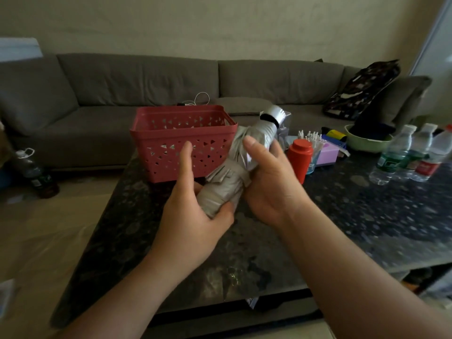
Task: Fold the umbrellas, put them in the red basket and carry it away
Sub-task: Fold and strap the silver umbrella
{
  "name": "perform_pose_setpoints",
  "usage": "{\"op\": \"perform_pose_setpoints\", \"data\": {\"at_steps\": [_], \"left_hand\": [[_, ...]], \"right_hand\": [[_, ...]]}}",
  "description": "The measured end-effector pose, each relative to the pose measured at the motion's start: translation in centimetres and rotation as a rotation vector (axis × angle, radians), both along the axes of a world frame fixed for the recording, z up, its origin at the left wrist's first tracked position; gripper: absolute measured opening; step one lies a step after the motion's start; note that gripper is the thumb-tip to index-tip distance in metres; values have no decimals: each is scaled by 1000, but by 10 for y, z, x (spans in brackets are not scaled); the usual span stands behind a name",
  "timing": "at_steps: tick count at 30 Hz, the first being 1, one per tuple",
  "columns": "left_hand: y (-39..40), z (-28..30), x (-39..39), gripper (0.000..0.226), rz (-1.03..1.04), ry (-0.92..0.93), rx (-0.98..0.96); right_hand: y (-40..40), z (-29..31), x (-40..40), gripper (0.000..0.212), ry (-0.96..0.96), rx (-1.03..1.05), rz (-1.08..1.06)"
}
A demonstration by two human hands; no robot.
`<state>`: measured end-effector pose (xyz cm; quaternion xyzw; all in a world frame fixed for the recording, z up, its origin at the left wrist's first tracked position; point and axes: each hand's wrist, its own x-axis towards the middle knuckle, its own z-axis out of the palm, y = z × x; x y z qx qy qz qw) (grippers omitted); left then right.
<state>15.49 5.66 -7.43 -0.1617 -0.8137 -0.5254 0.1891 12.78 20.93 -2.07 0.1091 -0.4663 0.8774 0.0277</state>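
1. Collapsed silver fabric umbrella (242, 162) was held above the dark speckled stone worktop (367, 216), tilted, black-banded end up toward the far edge.
2. Left hand (193, 204) gripped its lower end, thumb curled round the fabric, forefinger raised.
3. Right hand (266, 182) clasped the middle, thumb on top.
4. Red perforated plastic basket (181, 140) stood near the worktop's far left corner, just behind the umbrella.

shiny silver cloth umbrella (244, 152), perforated plastic basket (182, 143)
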Motion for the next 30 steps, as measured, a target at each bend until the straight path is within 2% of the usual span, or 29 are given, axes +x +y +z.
{"op": "perform_pose_setpoints", "data": {"at_steps": [4,6,8,10,13,16,18,20,22,25,27,30], "left_hand": [[-5,-12,-2,113,68,162,-236],[-4,-17,-1,100,30,138,-259],[-3,-16,1,86,-28,40,-231],[-3,-14,1,79,-85,-37,-213],[-2,-5,4,78,-218,-109,-76],[6,5,9,72,-315,-280,119],[11,5,13,82,-324,-324,113],[12,-1,11,86,-231,-194,-10],[9,-4,8,91,-102,-89,-75],[1,-9,3,96,67,5,-183],[-2,-11,1,96,154,51,-239],[-3,-15,0,96,258,106,-349]], "right_hand": [[2,6,-2,37,-78,-33,-105],[1,5,-1,53,-95,-37,-91],[-1,3,-1,60,-85,15,-137],[-4,-1,0,58,-83,45,-218],[-6,-6,0,61,-106,129,-284],[-5,-11,0,74,-135,208,-304],[-6,-14,-1,77,-160,222,-301],[-8,-15,-3,72,-188,208,-286],[-6,-16,-7,54,-158,212,-312],[1,-13,-7,19,-22,363,-556],[1,-11,-3,14,130,513,-665],[-6,-10,0,12,208,677,-615]]}}
